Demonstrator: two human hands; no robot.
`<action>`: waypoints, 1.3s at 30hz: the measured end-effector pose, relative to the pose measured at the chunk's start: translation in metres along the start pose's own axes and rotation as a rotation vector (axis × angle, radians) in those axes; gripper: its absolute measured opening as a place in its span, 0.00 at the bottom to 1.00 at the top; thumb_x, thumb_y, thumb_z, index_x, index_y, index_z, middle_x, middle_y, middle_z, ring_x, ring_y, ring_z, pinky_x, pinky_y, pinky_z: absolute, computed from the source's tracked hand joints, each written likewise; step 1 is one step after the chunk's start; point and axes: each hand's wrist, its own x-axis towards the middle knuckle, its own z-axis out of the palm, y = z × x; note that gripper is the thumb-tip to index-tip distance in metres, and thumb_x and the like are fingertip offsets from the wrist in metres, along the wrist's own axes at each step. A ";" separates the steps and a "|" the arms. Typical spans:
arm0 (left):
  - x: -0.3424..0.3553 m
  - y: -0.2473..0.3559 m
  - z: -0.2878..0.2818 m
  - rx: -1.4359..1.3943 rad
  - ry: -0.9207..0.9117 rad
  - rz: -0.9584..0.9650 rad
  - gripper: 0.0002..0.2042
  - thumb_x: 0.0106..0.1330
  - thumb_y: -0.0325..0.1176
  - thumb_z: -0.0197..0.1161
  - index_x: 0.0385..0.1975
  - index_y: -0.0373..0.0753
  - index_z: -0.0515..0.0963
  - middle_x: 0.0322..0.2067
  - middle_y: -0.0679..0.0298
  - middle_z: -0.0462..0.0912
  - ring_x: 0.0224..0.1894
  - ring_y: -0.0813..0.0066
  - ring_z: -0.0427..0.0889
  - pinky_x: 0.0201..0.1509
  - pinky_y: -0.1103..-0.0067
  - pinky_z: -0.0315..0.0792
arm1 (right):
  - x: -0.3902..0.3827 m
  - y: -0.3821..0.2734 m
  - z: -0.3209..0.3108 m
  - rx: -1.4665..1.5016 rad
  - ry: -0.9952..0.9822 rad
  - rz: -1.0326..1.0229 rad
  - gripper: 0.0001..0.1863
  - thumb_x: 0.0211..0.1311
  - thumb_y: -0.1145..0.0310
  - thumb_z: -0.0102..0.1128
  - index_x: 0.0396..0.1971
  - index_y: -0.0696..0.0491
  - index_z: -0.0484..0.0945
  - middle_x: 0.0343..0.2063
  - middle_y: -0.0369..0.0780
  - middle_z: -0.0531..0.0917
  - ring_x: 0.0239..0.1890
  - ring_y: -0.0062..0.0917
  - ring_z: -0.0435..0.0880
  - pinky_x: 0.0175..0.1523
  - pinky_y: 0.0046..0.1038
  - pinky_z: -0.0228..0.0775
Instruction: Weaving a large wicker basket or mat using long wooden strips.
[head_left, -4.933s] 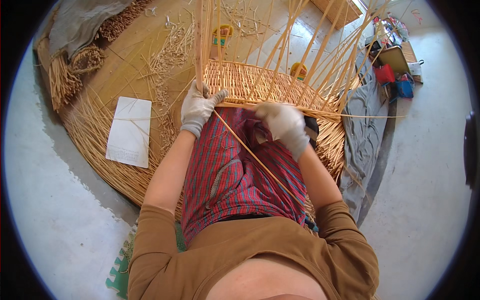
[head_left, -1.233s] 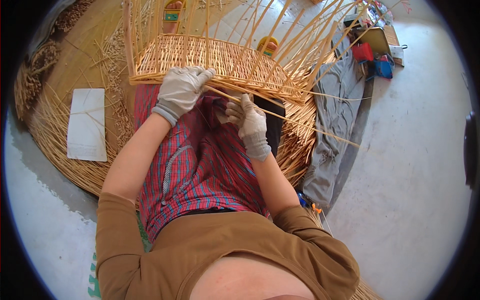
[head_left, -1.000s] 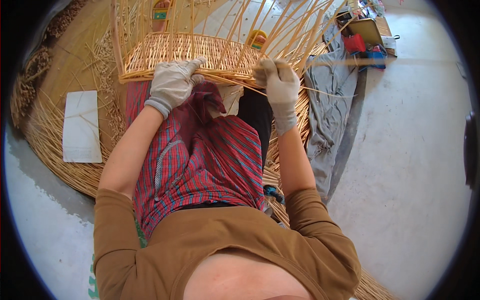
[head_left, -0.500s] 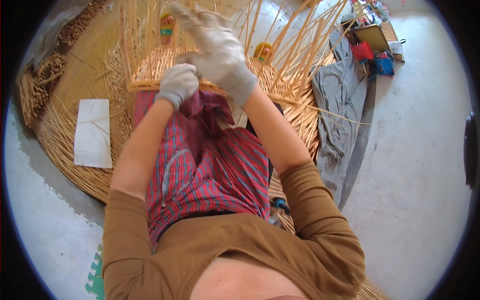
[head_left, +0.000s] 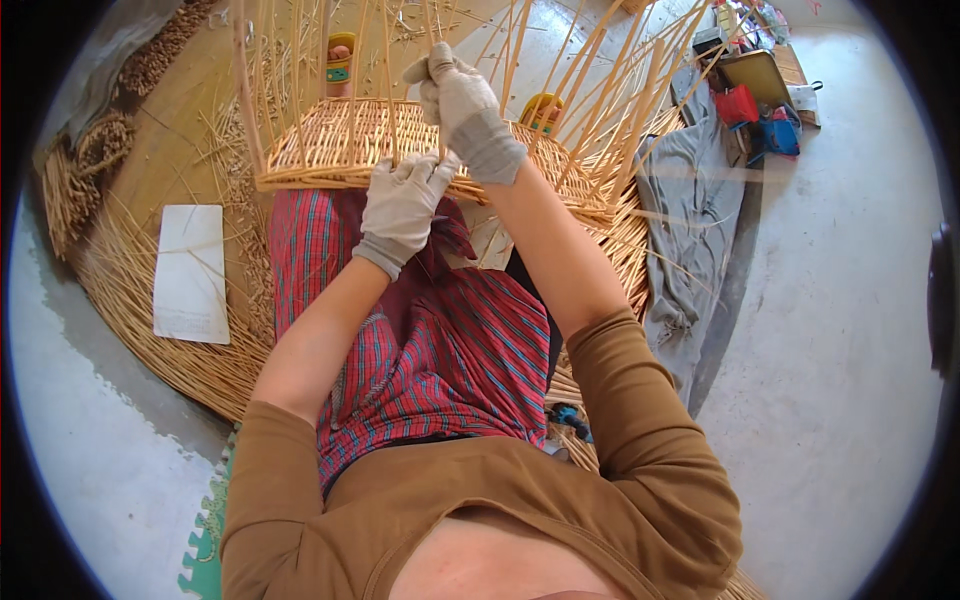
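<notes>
A woven cane basket piece (head_left: 320,145) rests across my knees over red plaid cloth (head_left: 420,340), with tall loose stakes (head_left: 388,60) rising from it. My left hand (head_left: 402,208), in a pale knit glove, is closed on the near edge of the weave, just left of centre. Above and right of it, my gloved right hand (head_left: 465,115) is raised among the stakes, its fingers curled around what looks like a thin upright cane; the exact strand is hard to make out. My feet in yellow sandals (head_left: 543,110) show beyond the weave.
A white board (head_left: 188,270) lies on long loose canes (head_left: 150,330) to the left, beside trimmed scraps. Bundled canes (head_left: 80,180) sit farther left. A grey cloth (head_left: 680,250) lies along the right, with red and blue bags (head_left: 760,125) and other items at the back right.
My right hand rose from the right side of the rim, swung left and up, and has now closed among the stakes. My left hand has shifted rightward along the edge.
</notes>
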 end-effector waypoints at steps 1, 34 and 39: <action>-0.005 -0.007 0.004 0.004 -0.008 0.004 0.16 0.68 0.35 0.57 0.55 0.53 0.78 0.54 0.70 0.79 0.59 0.68 0.77 0.65 0.59 0.64 | 0.005 0.001 0.005 0.010 0.002 0.001 0.25 0.80 0.50 0.39 0.34 0.55 0.78 0.15 0.29 0.65 0.15 0.15 0.60 0.21 0.21 0.54; 0.012 0.039 -0.016 0.023 -0.056 0.095 0.20 0.63 0.31 0.57 0.56 0.53 0.79 0.44 0.68 0.79 0.49 0.69 0.80 0.67 0.62 0.65 | -0.096 -0.016 -0.060 -1.265 0.352 -0.745 0.11 0.72 0.63 0.52 0.46 0.50 0.79 0.30 0.43 0.87 0.35 0.41 0.87 0.40 0.40 0.79; 0.015 0.026 -0.002 -0.087 0.001 0.122 0.21 0.61 0.28 0.56 0.55 0.52 0.77 0.38 0.66 0.79 0.47 0.66 0.80 0.60 0.64 0.68 | -0.008 -0.021 -0.040 -1.284 0.157 -0.054 0.12 0.72 0.59 0.49 0.38 0.51 0.77 0.27 0.44 0.86 0.34 0.44 0.86 0.40 0.44 0.79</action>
